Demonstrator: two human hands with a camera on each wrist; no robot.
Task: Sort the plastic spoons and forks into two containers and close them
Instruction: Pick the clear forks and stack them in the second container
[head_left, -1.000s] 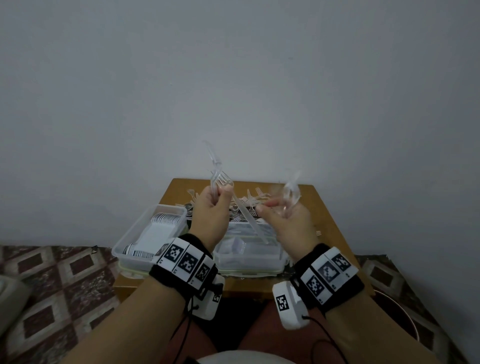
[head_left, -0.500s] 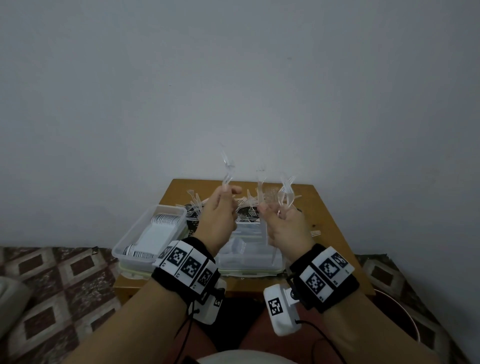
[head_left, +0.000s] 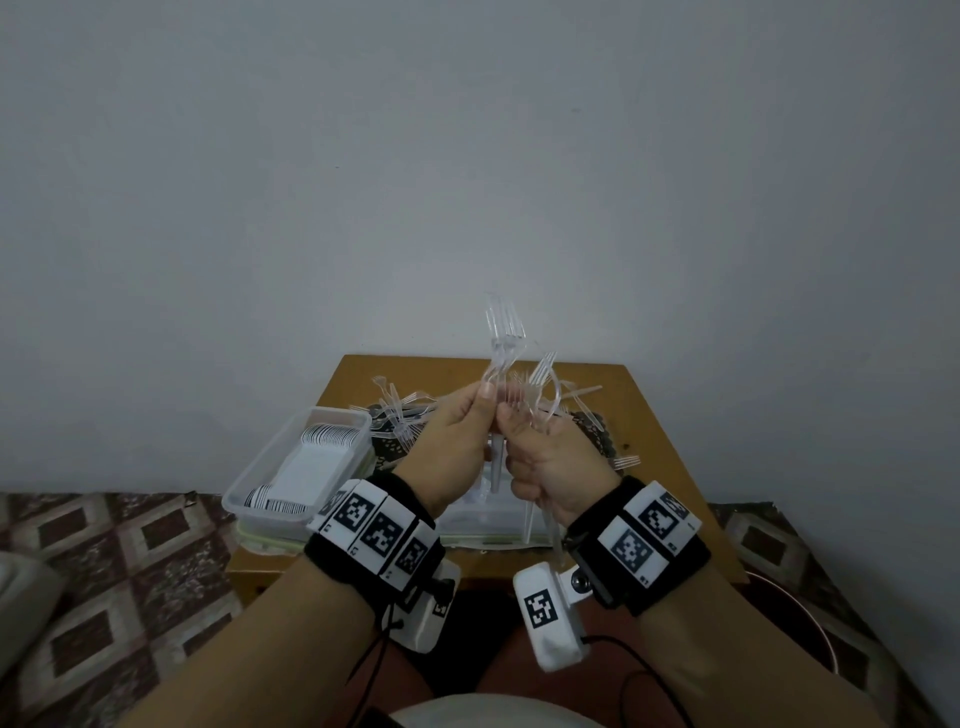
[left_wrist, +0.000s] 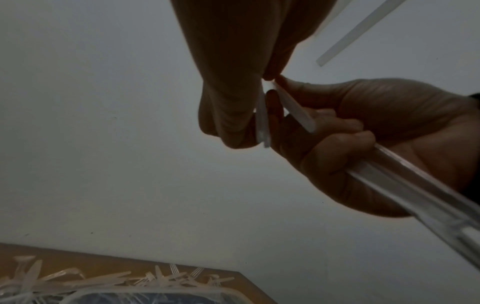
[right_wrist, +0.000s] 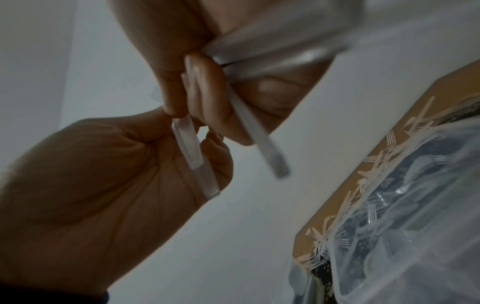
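Above the small wooden table (head_left: 655, 436) my two hands are raised and meet. My left hand (head_left: 484, 401) pinches clear plastic forks (head_left: 503, 332) by their handles, tines up. My right hand (head_left: 514, 422) grips a bunch of clear forks (head_left: 545, 378), their handles sticking out below the palm. In the left wrist view, a fork handle (left_wrist: 262, 121) hangs from the left fingers against the right hand (left_wrist: 369, 144). An open container (head_left: 249, 500) at the left holds white spoons (head_left: 332, 434). A second clear container (head_left: 480, 526) lies behind my wrists, its contents mostly hidden.
Loose clear cutlery (head_left: 394, 410) is piled on a dark patterned mat (head_left: 589, 435) at the back of the table. A single fork (head_left: 626, 460) lies near the right edge. A plain wall stands behind. Patterned floor (head_left: 130, 571) surrounds the table.
My hands have come together: the left hand moved right until its forks meet the right hand's bunch. The forks now stand more upright and close together.
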